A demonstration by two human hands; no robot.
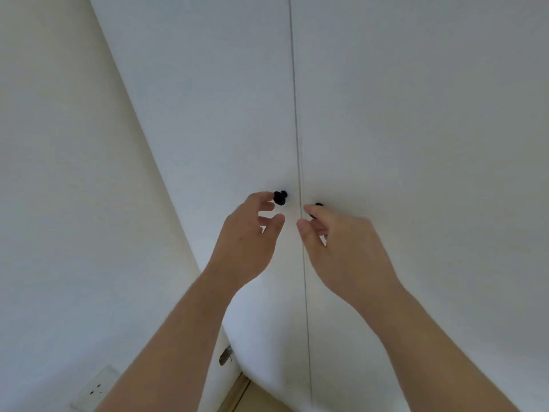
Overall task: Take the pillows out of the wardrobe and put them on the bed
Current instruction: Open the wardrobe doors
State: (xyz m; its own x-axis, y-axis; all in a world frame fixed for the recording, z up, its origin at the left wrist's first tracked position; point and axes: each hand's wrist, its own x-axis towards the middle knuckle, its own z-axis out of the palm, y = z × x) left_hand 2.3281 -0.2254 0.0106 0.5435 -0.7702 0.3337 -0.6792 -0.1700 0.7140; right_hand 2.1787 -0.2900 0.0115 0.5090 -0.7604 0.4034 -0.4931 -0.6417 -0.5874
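A white two-door wardrobe [386, 114] fills the view, its doors closed along a thin centre seam. Each door has a small black knob beside the seam. My left hand [249, 236] is raised with its fingers apart, fingertips touching the left knob [279, 197] without closing on it. My right hand [341, 245] reaches to the right knob [318, 205], which its fingers mostly hide; its thumb and fingers are apart. No pillows and no bed are in view.
A white wall [59, 173] runs along the left, meeting the wardrobe's side. It carries a power socket [95, 388] low down. A strip of pale wooden floor [252, 396] shows at the bottom.
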